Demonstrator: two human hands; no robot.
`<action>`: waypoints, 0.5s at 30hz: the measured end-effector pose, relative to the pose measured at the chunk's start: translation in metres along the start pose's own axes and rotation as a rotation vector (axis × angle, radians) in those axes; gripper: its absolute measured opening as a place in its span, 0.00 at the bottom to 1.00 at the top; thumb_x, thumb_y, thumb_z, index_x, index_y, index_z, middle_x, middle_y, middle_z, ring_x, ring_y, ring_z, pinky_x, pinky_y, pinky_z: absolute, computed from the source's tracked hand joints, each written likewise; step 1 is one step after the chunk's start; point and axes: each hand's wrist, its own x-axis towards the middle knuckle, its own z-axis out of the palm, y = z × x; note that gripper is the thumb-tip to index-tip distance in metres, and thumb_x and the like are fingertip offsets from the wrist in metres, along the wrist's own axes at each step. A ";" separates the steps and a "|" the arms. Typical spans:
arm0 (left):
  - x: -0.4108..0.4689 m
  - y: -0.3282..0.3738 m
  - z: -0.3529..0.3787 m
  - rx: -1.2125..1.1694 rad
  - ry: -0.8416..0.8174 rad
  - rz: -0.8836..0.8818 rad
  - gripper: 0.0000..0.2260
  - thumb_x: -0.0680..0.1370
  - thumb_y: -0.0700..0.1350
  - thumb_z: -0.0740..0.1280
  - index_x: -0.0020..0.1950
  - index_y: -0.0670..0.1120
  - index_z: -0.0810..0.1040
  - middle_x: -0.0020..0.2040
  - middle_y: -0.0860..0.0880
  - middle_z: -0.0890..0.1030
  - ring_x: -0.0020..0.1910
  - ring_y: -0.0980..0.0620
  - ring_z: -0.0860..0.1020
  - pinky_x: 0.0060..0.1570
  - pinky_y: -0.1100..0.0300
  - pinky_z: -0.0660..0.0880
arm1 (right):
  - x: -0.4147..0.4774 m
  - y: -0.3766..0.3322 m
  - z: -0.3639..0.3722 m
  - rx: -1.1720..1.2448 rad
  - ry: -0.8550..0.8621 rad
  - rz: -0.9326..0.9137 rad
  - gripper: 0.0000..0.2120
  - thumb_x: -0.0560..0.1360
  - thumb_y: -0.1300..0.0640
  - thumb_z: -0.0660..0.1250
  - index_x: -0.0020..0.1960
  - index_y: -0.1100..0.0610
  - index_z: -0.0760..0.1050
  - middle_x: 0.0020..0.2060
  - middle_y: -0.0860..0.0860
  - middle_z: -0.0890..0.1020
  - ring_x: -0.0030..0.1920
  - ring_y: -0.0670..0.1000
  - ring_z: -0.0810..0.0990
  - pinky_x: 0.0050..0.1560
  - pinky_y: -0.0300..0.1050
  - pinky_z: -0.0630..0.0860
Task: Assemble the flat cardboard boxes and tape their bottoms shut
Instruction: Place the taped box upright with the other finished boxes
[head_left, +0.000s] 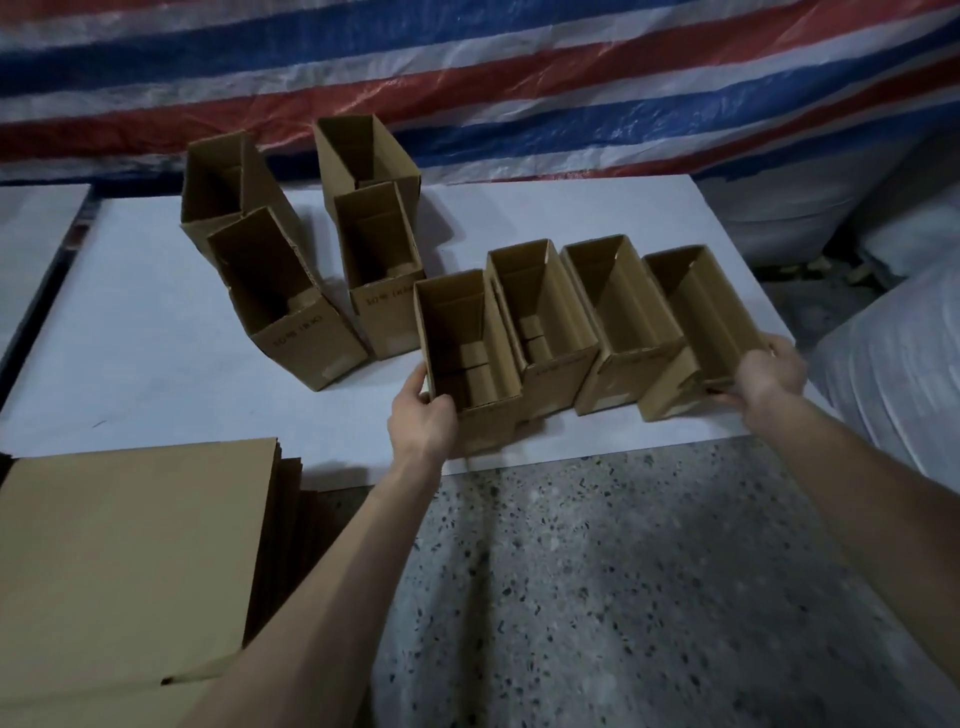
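Several assembled brown cardboard boxes stand open-topped in a row on a white board (156, 338). My left hand (422, 415) grips the near corner of the leftmost box of the row (493, 374), thumb on its left wall. At the other end, my right hand (769, 371) holds the near right end of the rightmost box (675, 384), fingers wrapped under its edge. Two more boxes (566, 358) stand between them, side by side. A stack of flat unfolded boxes (119, 561) lies at the lower left.
Further back on the board, several other assembled boxes (306, 338) stand in two pairs. A speckled terrazzo floor (623, 597) lies below me. A red, white and blue striped tarp (519, 78) hangs behind, and white sacks (893, 384) sit to the right.
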 end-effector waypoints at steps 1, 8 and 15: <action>0.001 0.003 0.004 0.000 -0.034 0.001 0.29 0.81 0.34 0.56 0.79 0.55 0.64 0.60 0.44 0.81 0.49 0.45 0.82 0.53 0.46 0.82 | 0.006 0.000 -0.004 0.002 0.010 0.008 0.19 0.82 0.64 0.54 0.65 0.49 0.74 0.60 0.54 0.77 0.56 0.59 0.77 0.49 0.57 0.83; 0.030 0.033 0.034 -0.100 -0.077 0.008 0.23 0.84 0.43 0.61 0.79 0.51 0.63 0.68 0.44 0.77 0.63 0.43 0.78 0.65 0.49 0.76 | 0.027 -0.022 -0.006 0.041 -0.099 0.014 0.17 0.85 0.60 0.56 0.72 0.50 0.71 0.65 0.55 0.76 0.61 0.58 0.77 0.52 0.51 0.81; 0.028 0.040 0.017 -0.096 -0.064 0.029 0.29 0.81 0.54 0.66 0.79 0.47 0.61 0.75 0.47 0.69 0.72 0.45 0.70 0.72 0.45 0.68 | 0.028 -0.030 -0.004 0.023 -0.214 0.031 0.21 0.84 0.48 0.60 0.75 0.49 0.65 0.71 0.54 0.72 0.68 0.59 0.73 0.65 0.59 0.76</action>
